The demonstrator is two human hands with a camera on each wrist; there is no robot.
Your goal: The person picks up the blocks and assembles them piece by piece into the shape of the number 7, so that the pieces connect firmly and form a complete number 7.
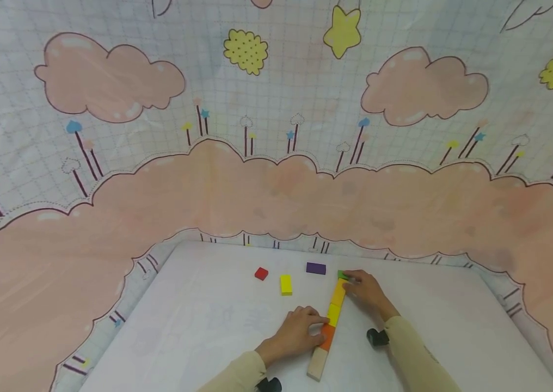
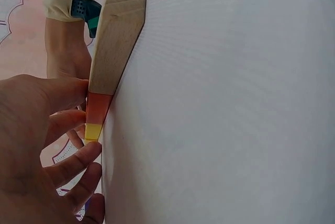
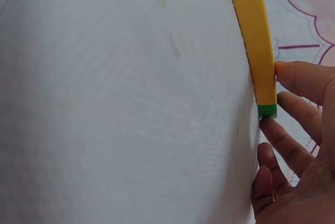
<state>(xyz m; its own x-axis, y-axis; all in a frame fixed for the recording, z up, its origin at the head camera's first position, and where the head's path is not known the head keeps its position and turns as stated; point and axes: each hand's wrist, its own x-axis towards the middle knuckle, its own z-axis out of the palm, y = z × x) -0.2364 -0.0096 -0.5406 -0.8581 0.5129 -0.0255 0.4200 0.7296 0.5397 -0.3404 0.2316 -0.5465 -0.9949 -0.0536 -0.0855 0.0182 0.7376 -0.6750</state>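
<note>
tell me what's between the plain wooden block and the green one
From the wooden block: an orange block, a yellow block and an amber block, end to end, as the head view shows.

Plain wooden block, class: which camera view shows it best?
The left wrist view: there the plain wooden block appears largest, its grain visible. The head view shows it whole but small; the right wrist view doesn't show it.

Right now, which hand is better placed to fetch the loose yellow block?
Probably the left hand: it is nearer the loose yellow block, on the same side of the block row, while the right hand touches the green block.
</note>
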